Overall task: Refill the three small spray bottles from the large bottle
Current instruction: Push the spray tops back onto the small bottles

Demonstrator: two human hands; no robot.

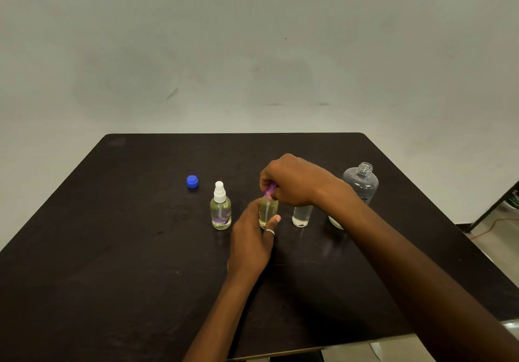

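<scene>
Three small bottles stand in a row mid-table. The left spray bottle [221, 210] has a white sprayer on and holds yellowish liquid. My left hand [250, 242] grips the body of the middle spray bottle [268, 212], also yellowish. My right hand [292, 180] pinches its purple spray top [270, 189] at the neck. The right small bottle [302, 215] holds clear liquid; my right wrist hides its top. The large clear bottle [361, 182] stands uncapped at the right, partly behind my right forearm.
A blue cap [192, 181] lies on the dark table [112, 235] to the left of the bottles. A whitish round thing [335, 221] shows under my right forearm. A dark frame leg [494, 207] stands on the floor at the right.
</scene>
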